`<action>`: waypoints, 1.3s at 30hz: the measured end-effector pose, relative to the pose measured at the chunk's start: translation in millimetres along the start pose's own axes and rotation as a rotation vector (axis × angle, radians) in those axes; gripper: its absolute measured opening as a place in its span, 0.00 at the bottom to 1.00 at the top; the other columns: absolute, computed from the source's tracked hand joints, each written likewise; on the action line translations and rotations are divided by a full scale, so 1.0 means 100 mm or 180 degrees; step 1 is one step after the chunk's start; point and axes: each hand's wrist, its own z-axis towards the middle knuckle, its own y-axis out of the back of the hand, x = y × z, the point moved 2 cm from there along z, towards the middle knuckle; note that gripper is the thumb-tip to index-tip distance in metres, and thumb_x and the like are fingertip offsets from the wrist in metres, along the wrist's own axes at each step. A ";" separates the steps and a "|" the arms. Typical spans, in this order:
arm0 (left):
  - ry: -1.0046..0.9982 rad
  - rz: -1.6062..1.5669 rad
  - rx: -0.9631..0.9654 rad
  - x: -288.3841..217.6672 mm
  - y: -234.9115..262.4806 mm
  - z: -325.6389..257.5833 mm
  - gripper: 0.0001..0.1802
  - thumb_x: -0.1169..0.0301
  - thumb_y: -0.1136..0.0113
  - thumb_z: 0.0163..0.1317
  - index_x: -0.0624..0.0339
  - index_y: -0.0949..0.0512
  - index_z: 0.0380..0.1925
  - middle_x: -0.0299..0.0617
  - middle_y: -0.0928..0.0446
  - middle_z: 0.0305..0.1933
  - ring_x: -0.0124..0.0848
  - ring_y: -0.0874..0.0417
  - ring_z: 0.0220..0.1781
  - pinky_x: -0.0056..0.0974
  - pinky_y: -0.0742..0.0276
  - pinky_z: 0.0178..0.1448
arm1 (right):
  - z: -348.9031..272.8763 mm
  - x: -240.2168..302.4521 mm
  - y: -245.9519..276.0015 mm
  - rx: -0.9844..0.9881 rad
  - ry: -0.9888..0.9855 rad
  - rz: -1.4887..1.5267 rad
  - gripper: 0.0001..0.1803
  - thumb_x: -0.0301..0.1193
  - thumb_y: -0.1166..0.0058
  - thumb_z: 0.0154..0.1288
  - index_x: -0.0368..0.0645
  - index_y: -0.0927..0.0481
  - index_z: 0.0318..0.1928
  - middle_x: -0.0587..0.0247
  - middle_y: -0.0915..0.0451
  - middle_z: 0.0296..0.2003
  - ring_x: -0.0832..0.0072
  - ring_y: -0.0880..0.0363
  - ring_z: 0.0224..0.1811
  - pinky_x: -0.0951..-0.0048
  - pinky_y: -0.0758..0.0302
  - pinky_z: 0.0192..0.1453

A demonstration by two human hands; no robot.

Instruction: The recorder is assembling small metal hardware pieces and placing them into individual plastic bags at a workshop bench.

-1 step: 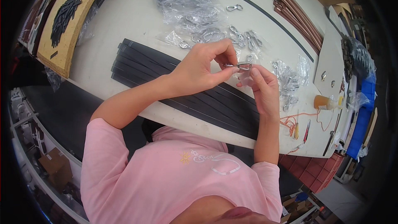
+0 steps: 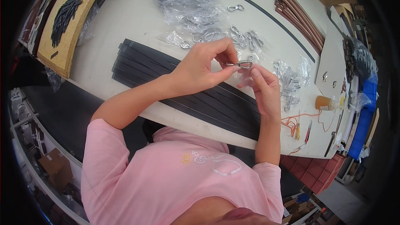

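Over the worktable, my left hand pinches a shiny metal snap hook between thumb and fingertips. The hook's loop end points toward my right hand, whose thumb and fingers are closed on a small clear plastic bag just below it. Part of the bag is hidden by the fingers. Beneath both forearms lies a fan of long flat black straps. Beyond my hands are several more bagged snap hooks, and one loose snap hook lies farther off.
A large clear bag of hooks is at the back. Bagged hardware sits right of my right hand. Brown straps lie far right, near a jar and orange cord. A wooden board with black pieces stands left.
The snap hook has shifted up very slightly and lies more level in my left fingers. My right fingertips have moved a little down from its loop end.
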 end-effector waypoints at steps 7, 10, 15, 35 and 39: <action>-0.0010 0.0136 0.0271 0.01 -0.03 -0.01 0.08 0.78 0.32 0.59 0.64 0.24 0.35 0.38 0.19 0.34 0.27 0.17 0.35 0.32 0.21 0.43 | -0.03 0.03 -0.01 0.0016 -0.0068 0.0041 0.16 0.29 0.49 0.76 0.30 0.18 0.54 0.62 0.21 0.41 0.76 0.20 0.38 0.69 0.16 0.43; -0.0174 0.0373 0.0408 0.05 -0.01 -0.01 0.09 0.79 0.33 0.59 0.62 0.24 0.36 0.39 0.20 0.34 0.29 0.17 0.34 0.33 0.21 0.40 | 0.00 0.07 -0.08 -0.0023 -0.0055 -0.0070 0.17 0.30 0.49 0.76 0.30 0.18 0.54 0.61 0.21 0.42 0.76 0.20 0.39 0.71 0.16 0.42; -0.1045 0.1448 0.0160 0.03 -0.09 -0.06 0.09 0.79 0.33 0.59 0.60 0.24 0.36 0.39 0.21 0.37 0.31 0.17 0.33 0.35 0.22 0.38 | 0.02 0.09 -0.13 0.0071 0.0212 -0.0469 0.14 0.24 0.45 0.73 0.34 0.17 0.55 0.63 0.22 0.40 0.77 0.19 0.42 0.74 0.16 0.42; 0.1592 -0.1811 0.0831 0.30 -0.13 -0.01 0.10 0.70 0.38 0.70 0.65 0.22 0.44 0.42 0.17 0.39 0.24 0.15 0.38 0.29 0.18 0.46 | -0.03 0.09 -0.22 0.0003 0.0296 -0.0770 0.15 0.25 0.46 0.74 0.38 0.18 0.57 0.64 0.25 0.43 0.80 0.21 0.38 0.78 0.20 0.36; 0.1632 -0.1808 0.0736 0.27 -0.10 0.00 0.10 0.70 0.37 0.70 0.65 0.22 0.45 0.40 0.17 0.39 0.25 0.15 0.38 0.30 0.18 0.46 | -0.01 0.11 -0.17 -0.0238 0.0118 -0.0403 0.14 0.27 0.44 0.73 0.35 0.21 0.55 0.64 0.24 0.39 0.81 0.20 0.35 0.77 0.19 0.35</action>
